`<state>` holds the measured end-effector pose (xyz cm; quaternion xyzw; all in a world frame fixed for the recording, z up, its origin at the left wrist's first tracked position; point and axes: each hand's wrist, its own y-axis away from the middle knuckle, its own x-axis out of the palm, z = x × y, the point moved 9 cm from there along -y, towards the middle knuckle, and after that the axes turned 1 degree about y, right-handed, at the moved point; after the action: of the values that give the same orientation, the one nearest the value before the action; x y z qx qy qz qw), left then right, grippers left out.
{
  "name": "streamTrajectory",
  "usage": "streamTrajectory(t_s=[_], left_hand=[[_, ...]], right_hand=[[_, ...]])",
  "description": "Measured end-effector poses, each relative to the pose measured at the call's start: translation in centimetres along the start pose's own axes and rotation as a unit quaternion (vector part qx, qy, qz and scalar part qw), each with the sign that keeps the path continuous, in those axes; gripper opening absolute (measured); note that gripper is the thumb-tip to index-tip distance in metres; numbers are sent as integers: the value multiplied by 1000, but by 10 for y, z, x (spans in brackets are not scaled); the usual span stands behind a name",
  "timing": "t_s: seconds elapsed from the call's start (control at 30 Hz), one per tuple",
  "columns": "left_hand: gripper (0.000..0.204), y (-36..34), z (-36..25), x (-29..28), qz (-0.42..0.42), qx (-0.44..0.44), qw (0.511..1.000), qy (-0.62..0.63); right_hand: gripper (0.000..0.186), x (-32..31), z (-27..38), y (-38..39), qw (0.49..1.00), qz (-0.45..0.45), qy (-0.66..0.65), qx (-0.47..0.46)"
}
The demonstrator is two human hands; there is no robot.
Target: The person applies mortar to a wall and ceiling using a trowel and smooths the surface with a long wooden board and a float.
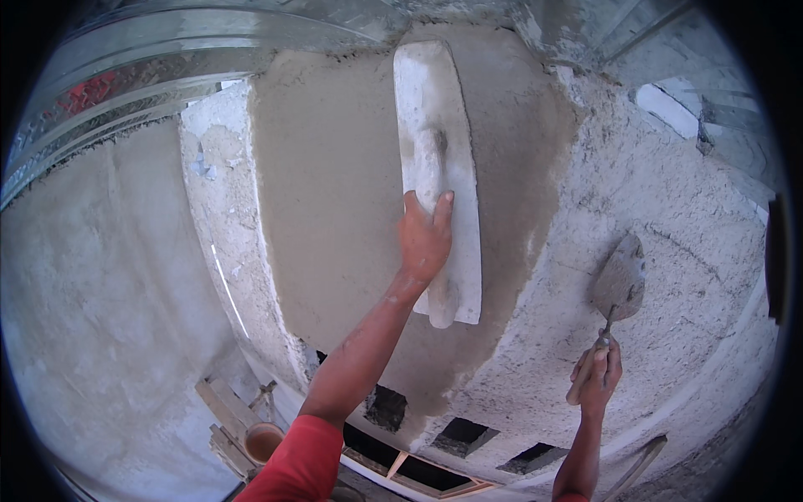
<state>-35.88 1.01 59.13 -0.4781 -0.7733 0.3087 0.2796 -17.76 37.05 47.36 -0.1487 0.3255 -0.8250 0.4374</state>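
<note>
My left hand (425,237) is closed around the handle of a long, pale plastering float (459,226). The float stands nearly upright in the picture, its flat face against or very close to a band of wet grey plaster (326,184). To the lower right, my right hand (596,376) grips the wooden handle of a pointed trowel (620,280). The trowel's blade points up and carries some mortar residue. It is held in front of the rough, unplastered wall (544,351); whether it touches that wall I cannot tell.
Corrugated metal sheeting (234,38) runs along the top. A smoother grey wall (109,268) lies at the left. Several square openings, one dark opening (462,435) among them, sit low in the wall. Wooden boards (226,406) and a round reddish-brown container (264,441) are at lower left.
</note>
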Motion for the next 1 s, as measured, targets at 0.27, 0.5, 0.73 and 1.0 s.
streamTrajectory(t_s=[0.27, 0.5, 0.73, 1.0], left_hand=[[52, -11, -32, 19, 25, -1, 1000, 3], [50, 10, -44, 38, 34, 12, 999, -29], [47, 32, -58, 58, 56, 1, 998, -8], [50, 74, -50, 84, 100, -31, 994, -35]], right_hand=[[54, -14, -11, -3, 1000, -18, -4, -4], [46, -17, -16, -5, 999, -23, -22, 7], [51, -17, -25, -3, 999, -39, -10, 27], [59, -22, -21, 1, 999, -47, -4, 18]])
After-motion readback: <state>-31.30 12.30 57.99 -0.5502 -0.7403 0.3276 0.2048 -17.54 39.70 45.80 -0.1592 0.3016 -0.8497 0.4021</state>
